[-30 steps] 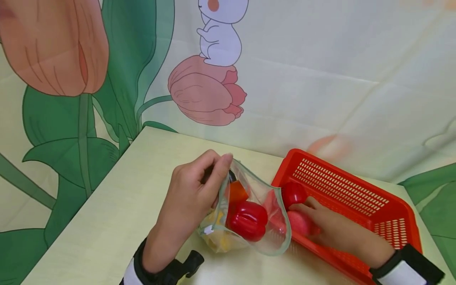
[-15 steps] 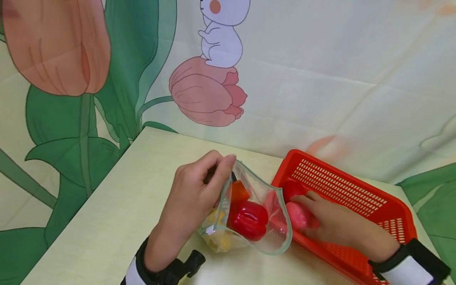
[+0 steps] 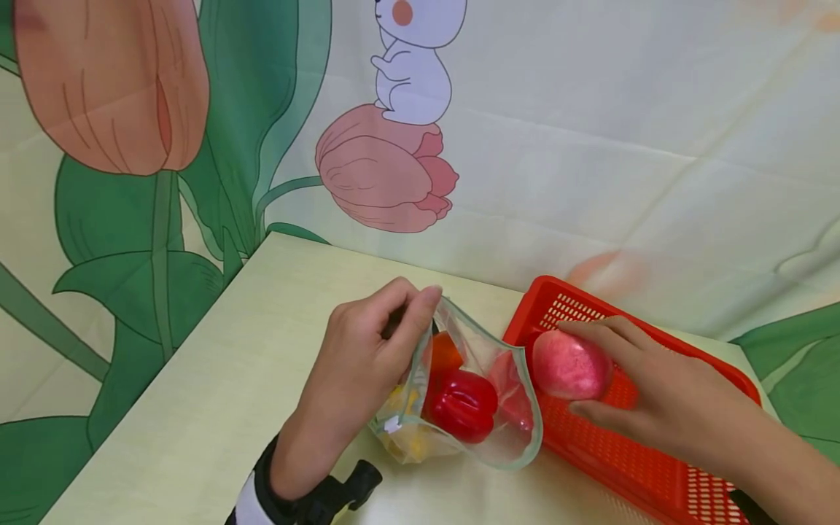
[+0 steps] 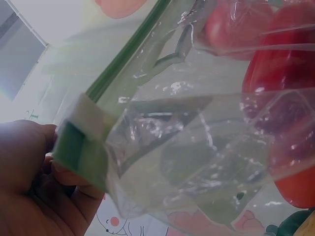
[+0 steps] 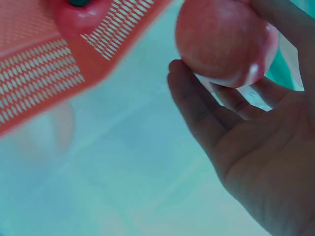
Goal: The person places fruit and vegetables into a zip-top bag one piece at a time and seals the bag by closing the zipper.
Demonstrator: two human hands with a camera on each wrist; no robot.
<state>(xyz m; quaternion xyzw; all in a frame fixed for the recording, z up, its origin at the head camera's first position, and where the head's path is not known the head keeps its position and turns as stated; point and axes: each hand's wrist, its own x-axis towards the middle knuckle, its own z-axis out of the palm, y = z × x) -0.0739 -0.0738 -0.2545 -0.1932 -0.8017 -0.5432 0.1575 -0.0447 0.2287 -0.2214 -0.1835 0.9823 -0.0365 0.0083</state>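
My left hand (image 3: 364,350) grips the zip edge of a clear zip bag (image 3: 539,423) with pale green trim, its mouth spread toward the right. In it lie a red bell pepper (image 3: 466,407), an orange piece (image 3: 446,354) and something yellow (image 3: 408,439), partly hidden. The left wrist view shows that hand (image 4: 34,182) pinching beside the bag's green zip strip (image 4: 120,61). Just right of the bag mouth, above the basket, my right hand (image 3: 669,390) holds a pink-red peach (image 3: 571,364) between thumb and fingers. In the right wrist view, fingertips (image 5: 184,81) touch the peach's side.
A red perforated basket (image 3: 712,354) stands against the patterned backdrop, its left end behind the bag. A round red item (image 5: 81,22) with a green stem lies in it. The pale tabletop (image 3: 216,379) stretches left of the bag.
My right hand has lifted the peach out of the basket, turning so the fruit shows beside the bag mouth. The left hand keeps its grip on the bag, almost still.
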